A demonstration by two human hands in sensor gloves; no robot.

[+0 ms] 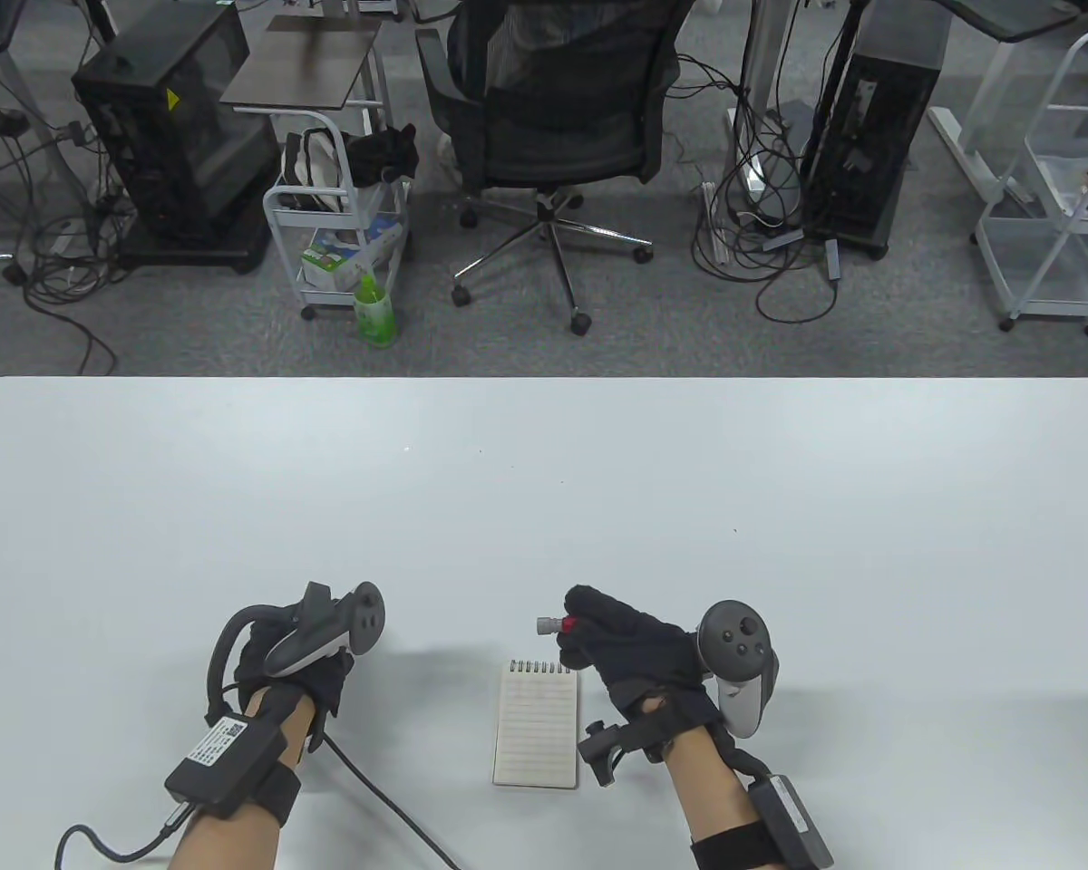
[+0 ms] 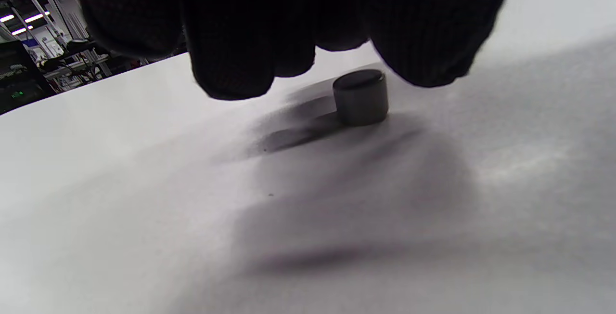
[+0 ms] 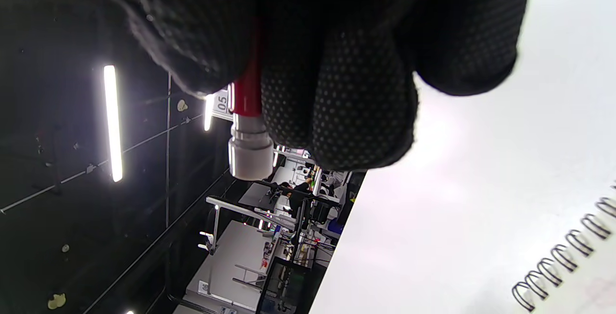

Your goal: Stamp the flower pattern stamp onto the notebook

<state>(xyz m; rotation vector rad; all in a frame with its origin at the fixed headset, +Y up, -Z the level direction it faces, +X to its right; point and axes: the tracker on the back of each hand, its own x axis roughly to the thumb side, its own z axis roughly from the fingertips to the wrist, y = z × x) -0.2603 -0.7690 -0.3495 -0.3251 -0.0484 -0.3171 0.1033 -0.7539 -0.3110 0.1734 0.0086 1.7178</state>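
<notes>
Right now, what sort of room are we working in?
Probably an office or lab workspace: a white table stands on grey carpet, with an office chair, tower computers with loose cables, and wheeled carts beyond it.

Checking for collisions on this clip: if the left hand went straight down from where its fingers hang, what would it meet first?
Probably the small dark cap standing on the table just below the left hand fingertips; the gap is hard to judge.
</notes>
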